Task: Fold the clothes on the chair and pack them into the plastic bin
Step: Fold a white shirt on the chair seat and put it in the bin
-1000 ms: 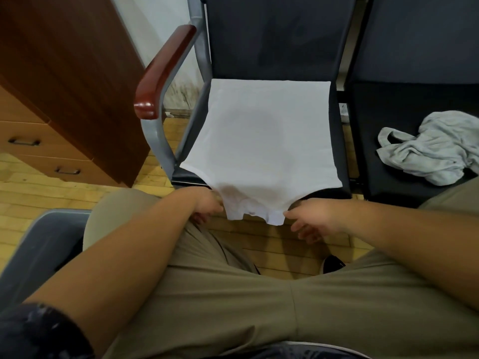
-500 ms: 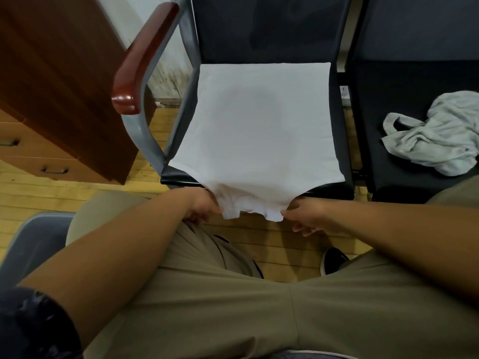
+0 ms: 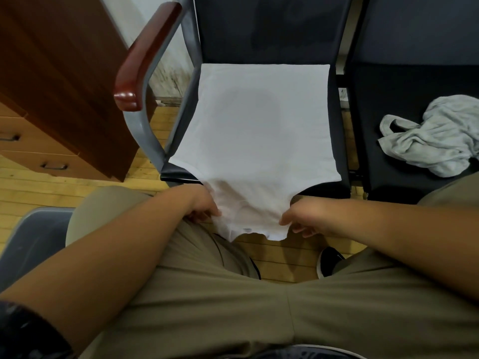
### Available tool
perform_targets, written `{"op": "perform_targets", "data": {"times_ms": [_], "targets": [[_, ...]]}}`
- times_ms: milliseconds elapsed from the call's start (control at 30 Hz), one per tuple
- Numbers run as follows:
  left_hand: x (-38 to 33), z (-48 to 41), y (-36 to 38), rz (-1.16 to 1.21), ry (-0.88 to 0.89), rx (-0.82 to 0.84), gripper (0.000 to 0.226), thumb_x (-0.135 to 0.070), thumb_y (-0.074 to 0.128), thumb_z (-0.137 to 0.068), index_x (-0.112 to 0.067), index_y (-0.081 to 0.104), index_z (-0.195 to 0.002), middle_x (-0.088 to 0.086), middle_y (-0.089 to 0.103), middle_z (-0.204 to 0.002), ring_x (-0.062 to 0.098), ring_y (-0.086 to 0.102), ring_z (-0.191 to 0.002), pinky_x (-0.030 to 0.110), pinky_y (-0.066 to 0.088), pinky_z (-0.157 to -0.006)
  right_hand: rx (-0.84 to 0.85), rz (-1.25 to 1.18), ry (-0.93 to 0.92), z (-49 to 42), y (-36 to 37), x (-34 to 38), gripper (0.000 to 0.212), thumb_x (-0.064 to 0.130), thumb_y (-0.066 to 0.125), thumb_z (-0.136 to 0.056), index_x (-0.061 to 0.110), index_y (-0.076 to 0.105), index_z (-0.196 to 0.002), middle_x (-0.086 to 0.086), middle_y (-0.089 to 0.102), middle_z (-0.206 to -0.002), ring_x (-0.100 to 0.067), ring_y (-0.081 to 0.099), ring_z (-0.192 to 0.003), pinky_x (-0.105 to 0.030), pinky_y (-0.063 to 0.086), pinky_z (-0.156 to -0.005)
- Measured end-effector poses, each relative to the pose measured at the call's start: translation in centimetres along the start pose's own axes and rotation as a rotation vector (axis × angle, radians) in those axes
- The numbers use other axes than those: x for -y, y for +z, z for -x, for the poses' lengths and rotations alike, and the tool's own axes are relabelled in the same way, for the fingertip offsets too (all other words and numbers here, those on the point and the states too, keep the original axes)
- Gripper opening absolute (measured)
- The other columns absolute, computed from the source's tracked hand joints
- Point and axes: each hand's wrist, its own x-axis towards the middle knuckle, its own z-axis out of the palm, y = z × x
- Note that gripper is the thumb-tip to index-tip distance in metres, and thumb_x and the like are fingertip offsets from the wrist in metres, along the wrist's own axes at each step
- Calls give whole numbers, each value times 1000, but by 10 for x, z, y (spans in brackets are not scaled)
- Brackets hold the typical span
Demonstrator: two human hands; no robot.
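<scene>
A white garment (image 3: 259, 130) lies spread flat over the seat of a black chair (image 3: 272, 35), its narrow near end hanging off the front edge. My left hand (image 3: 202, 208) pinches the left side of that hanging end. My right hand (image 3: 303, 216) pinches its right side. A crumpled grey garment (image 3: 430, 141) lies on the seat of the neighbouring black chair (image 3: 414, 81) at the right. A grey plastic bin (image 3: 33, 237) shows at the lower left, partly hidden behind my left knee.
The chair has a red-brown wooden armrest (image 3: 145, 55) on a grey metal frame at the left. A brown wooden drawer cabinet (image 3: 51, 94) stands further left. The floor (image 3: 39, 187) is light wood. My knees in khaki trousers fill the foreground.
Both hands keep their hold on the garment's near end and have drawn it slightly closer to me. The view has shifted a little; the garment stays flat on the seat.
</scene>
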Motion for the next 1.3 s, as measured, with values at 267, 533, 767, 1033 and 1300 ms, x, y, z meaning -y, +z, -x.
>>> {"op": "perform_targets", "data": {"times_ms": [267,533,767,1033,1300], "targets": [[-13,51,-18,179,161,-148,44,-34,87,-87,-2,71,-112,17,77,-106,28,77,-99,44,64,-91,-187,39,-209,56,-22,33,26,31,70,-89,7,65,-97,-8,55,-95,-25,55,-89,-35,42,-73],[-56,90,-58,657,346,-215,67,-22,83,-92,-5,51,-148,11,75,-119,24,75,-108,42,59,-100,-329,-199,-420,74,-67,96,30,33,72,-80,5,62,-83,-8,55,-87,-38,70,-90,-42,61,-85],[-133,74,-120,507,301,-366,16,-18,77,-97,-10,65,-105,10,74,-114,26,74,-103,44,63,-92,-479,-298,-426,54,-120,161,16,21,66,-85,8,59,-81,-14,62,-88,-35,70,-87,-47,63,-83],[-199,-2,-144,440,281,-393,21,-16,72,-98,-9,67,-116,13,74,-114,24,75,-97,38,63,-79,-454,-306,-308,-12,-168,196,27,21,68,-91,5,70,-112,-20,72,-116,-39,73,-106,-54,62,-93],[-224,-35,-143,-266,217,-255,72,-39,85,-88,-9,53,-145,10,68,-120,28,69,-108,47,57,-103,-299,294,-203,-66,-175,193,38,37,79,-90,12,65,-114,-5,64,-104,-25,66,-91,-35,58,-81]]}}
